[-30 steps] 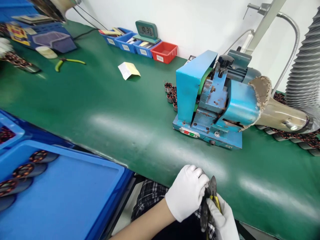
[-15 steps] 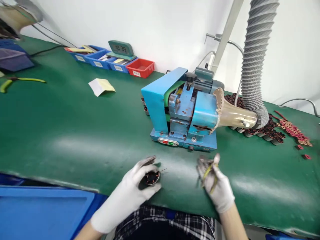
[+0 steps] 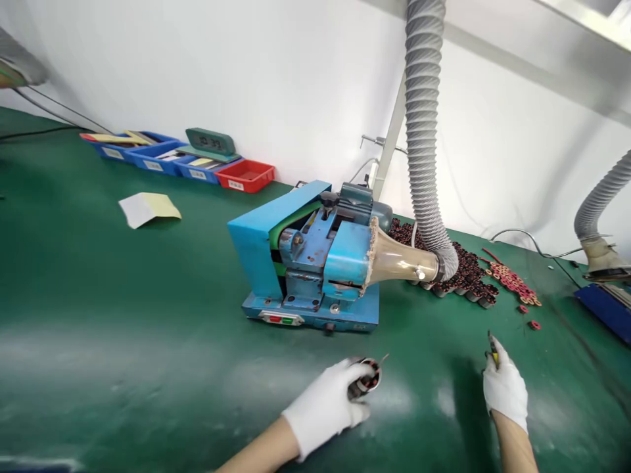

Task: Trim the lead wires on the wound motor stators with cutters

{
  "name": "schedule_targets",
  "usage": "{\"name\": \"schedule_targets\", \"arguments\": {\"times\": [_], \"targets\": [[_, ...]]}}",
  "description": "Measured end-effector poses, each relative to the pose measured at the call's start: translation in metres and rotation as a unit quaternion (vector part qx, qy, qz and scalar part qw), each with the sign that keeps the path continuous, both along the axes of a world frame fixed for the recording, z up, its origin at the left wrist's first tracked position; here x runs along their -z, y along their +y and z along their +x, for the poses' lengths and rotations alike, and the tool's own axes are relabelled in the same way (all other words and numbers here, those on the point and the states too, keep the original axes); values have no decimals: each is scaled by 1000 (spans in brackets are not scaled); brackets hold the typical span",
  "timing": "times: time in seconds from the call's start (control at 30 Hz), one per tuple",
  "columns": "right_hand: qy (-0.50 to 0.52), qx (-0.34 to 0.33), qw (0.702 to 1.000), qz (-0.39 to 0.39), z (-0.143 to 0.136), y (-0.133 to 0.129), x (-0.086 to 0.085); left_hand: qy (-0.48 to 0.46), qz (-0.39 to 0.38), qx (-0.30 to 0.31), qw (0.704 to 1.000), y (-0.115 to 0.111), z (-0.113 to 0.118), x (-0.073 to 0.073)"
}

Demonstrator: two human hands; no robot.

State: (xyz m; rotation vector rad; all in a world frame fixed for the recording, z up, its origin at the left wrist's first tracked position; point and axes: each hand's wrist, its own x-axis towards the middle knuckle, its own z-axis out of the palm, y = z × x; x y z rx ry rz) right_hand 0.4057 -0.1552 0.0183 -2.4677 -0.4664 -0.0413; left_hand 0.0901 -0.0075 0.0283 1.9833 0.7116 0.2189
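Note:
My left hand, in a white glove, grips a wound motor stator with dark and copper coils inside a metal ring. A thin wire end sticks out at its top right. The stator is just above the green bench top in front of the blue machine. Farther right, my right hand, also gloved in white, is closed around a pair of pliers. Only their dark tip and a bit of yellow show; the rest is hidden by the hand.
A blue belt machine stands mid-bench, its nozzle joined to a grey hose. Behind it lie many stators and red rings. Blue bins, a red bin, a clock and folded paper are left.
The view has turned to the right. Relative to the machine, both hands have moved right, my right hand farther from the left. The stator and pliers stay in them.

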Motion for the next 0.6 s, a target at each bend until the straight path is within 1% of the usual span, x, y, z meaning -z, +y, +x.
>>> {"name": "schedule_targets", "arguments": {"times": [0.07, 0.1, 0.13, 0.17, 0.23, 0.3, 0.4, 0.43, 0.47, 0.57, 0.6], "targets": [[-42, -54, 992, -109, 1, 0, 9, -17, 24, -32, 999, 1, 30, 4], [-60, -79, 983, -152, 3, -1, 12, -23, 29, -43, 998, 2, 39, 7], [-71, -96, 977, -179, 7, -2, 15, -27, 31, -48, 998, 2, 44, 9], [-76, -104, 974, -188, 13, -3, 17, -31, 30, -43, 998, 3, 46, 11], [-80, -103, 971, -199, 25, -6, 18, -40, 29, -20, 999, 3, 38, 15], [-88, -87, 967, -222, 35, -8, 14, -58, 44, -6, 997, 3, 22, 18], [-108, -58, 960, -250, 37, 3, 7, -88, 69, -12, 994, 3, -3, 21], [-118, -64, 958, -253, 32, 13, 7, -94, 68, -8, 993, 3, -9, 20], [-129, -85, 955, -252, 25, 25, 7, -98, 61, -1, 993, 3, -15, 20], [-155, -194, 942, -228, -3, 74, 17, -116, 26, 41, 992, 4, -25, 18], [-161, -215, 938, -220, -11, 91, 22, -125, 15, 55, 991, 4, -27, 20]]}}
